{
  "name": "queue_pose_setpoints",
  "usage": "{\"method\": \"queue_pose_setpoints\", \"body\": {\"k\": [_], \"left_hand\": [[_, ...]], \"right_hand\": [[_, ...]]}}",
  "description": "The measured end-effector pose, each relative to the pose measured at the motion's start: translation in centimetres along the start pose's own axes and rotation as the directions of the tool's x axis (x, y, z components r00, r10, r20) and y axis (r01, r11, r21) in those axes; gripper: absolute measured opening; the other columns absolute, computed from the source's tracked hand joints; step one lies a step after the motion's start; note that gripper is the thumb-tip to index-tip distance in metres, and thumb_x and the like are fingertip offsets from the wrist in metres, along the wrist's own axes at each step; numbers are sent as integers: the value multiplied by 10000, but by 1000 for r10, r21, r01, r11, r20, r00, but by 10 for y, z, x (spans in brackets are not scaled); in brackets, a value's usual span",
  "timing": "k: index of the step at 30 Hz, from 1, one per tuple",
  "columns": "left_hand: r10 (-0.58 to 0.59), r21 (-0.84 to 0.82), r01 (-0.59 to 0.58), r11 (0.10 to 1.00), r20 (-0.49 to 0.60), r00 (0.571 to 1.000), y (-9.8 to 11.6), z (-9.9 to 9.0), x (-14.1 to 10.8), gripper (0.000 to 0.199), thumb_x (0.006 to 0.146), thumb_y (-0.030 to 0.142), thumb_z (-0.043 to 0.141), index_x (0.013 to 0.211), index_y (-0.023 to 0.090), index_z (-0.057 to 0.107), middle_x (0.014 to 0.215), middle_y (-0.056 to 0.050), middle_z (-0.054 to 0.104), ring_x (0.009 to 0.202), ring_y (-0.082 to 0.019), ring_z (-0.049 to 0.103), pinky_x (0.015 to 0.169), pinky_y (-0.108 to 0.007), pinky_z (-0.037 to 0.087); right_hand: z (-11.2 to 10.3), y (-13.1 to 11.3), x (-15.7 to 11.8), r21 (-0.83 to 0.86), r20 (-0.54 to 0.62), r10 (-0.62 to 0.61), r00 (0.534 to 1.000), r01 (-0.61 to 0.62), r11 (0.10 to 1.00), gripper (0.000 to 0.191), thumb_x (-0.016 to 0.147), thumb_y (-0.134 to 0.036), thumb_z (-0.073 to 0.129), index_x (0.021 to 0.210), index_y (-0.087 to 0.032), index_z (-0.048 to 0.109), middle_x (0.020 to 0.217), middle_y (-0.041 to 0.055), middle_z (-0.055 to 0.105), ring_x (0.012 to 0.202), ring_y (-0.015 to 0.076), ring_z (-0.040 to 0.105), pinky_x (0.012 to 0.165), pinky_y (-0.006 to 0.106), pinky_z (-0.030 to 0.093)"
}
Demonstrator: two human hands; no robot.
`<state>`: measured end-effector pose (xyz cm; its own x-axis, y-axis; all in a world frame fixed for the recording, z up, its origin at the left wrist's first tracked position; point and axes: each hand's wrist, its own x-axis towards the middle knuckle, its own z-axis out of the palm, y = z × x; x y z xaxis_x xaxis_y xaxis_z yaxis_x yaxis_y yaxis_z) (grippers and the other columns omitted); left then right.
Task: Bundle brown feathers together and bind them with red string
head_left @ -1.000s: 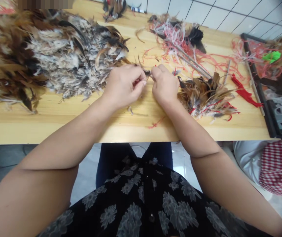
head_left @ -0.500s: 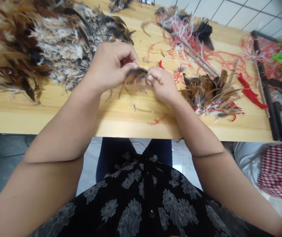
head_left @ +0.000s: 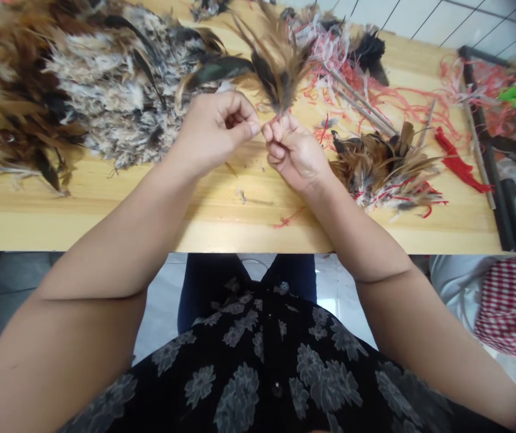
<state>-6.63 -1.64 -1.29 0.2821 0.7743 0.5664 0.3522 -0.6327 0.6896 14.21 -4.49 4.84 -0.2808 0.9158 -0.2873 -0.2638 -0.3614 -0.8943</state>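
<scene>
My right hand [head_left: 296, 147] is closed, its fingers pinching the base of a bunch of brown and black feathers [head_left: 280, 66]. The bunch fans out away from me above the table. Close beside it, my left hand [head_left: 219, 123] has thumb and forefinger pressed together near the right fingertips. Whatever the left fingers hold, if anything, is too small to make out. A long dark green feather [head_left: 222, 71] curves behind the left hand, toward the bunch. To the right of my right hand lies a pile of brown feather bunches [head_left: 379, 165] with red ties at their bases.
A large heap of brown and whitish feathers [head_left: 109, 90] covers the table's [head_left: 249, 231] left side. Tangled pink and white strings [head_left: 325, 54], thin sticks [head_left: 366, 111] and a red strip [head_left: 459, 159] lie at right. A dark-edged tray [head_left: 488, 156] stands at the right end.
The feathers were low between both hands; now the bunch points away from me in my right hand, which has turned upward. My left fingers have shifted slightly right, toward the right fingertips.
</scene>
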Motion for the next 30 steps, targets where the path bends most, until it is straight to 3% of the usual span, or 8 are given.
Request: {"method": "queue_pose_setpoints", "body": {"k": [5,8,10,15,20,27,30], "left_hand": [[49,46,-47,998,-28,998,17,5,2,484,1089,780,828,968,317,754,959,-59,767,1002,-355,804,918,-538,698],[101,-8,-101,995,-37,994,13,10,3,578,1096,870,755,971,307,713,1079,-82,755,1153,-389,800,963,-585,697],[133,-64,-135,989,-41,990,10,13,3,641,1067,943,725,991,307,692,1149,-84,765,1144,-389,809,916,-598,696],[-42,-163,42,986,4,999,17,13,4,546,1082,880,719,1028,344,627,1184,-45,846,974,-331,809,844,-610,690],[-59,-173,61,983,16,998,15,14,4,564,1020,918,724,1030,360,643,1064,-70,847,905,-362,813,792,-646,668],[-111,-54,119,991,140,984,32,6,2,470,1101,801,704,1282,371,755,1128,-94,827,1057,-383,812,898,-641,677],[-132,-36,138,990,132,982,42,4,2,435,1105,744,723,1283,351,772,1134,-93,824,1067,-378,809,934,-646,674]], "right_hand": [[-2,-1,0,117,-45,60,997,-54,992,402,1096,34,557,780,-196,463,761,-66,571,537,32,311,527,157,246],[-3,0,0,196,28,113,993,-116,974,406,1130,5,543,768,-173,502,722,-66,574,518,17,343,516,154,251],[-3,1,-1,211,84,162,983,-176,961,433,1188,-48,507,770,-162,507,709,-67,573,510,4,355,515,138,252],[-2,2,-1,187,144,269,952,-294,937,380,1238,-120,502,862,-177,509,705,-90,550,522,2,331,508,111,257],[-2,5,2,165,158,269,950,-294,941,377,1246,-154,523,872,-185,493,740,-90,575,583,7,377,551,120,296],[0,4,1,176,129,298,946,-318,932,389,1232,-160,559,847,-191,516,689,-82,532,555,29,402,534,122,315],[-2,5,2,167,152,289,945,-312,935,382,1193,-137,622,834,-203,509,707,-77,518,548,42,387,523,137,317]]}}
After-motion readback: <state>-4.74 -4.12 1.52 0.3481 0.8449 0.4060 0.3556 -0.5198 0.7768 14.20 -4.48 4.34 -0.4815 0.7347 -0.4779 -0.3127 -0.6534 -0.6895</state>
